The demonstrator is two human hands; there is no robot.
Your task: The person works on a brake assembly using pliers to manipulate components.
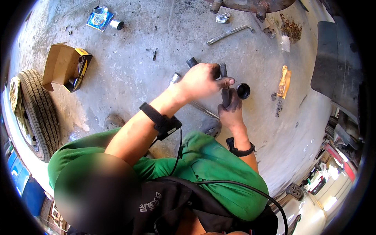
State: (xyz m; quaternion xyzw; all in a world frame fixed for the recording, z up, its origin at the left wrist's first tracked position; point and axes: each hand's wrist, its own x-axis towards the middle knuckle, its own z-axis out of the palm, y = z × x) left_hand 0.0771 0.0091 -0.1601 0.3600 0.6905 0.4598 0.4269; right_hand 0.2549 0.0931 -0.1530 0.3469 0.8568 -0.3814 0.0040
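Note:
My right hand [232, 111], its fingers blackened with grime, is closed round the lower part of a short dark rod [223, 70] that stands up between my hands. My left hand [200, 81] comes over from the left, with its thumb against the same rod and its fingers curled beside it. What the rod is exactly, I cannot make out. Just right of my hands, a round black cup-shaped part [243, 91] lies on the floor. Partly under my left hand are a dark cylinder [192, 62], a shiny socket-like end [175, 78] and a metal bar [205, 110].
An open cardboard box [62, 68] and a tyre [37, 113] are on the left. Farther off lie a blue packet [100, 18], a small can [117, 25] and an L-shaped wrench [229, 35]. A torn yellow wrapper [284, 82] is on the right. Rusty metal [261, 9] overhangs the far edge.

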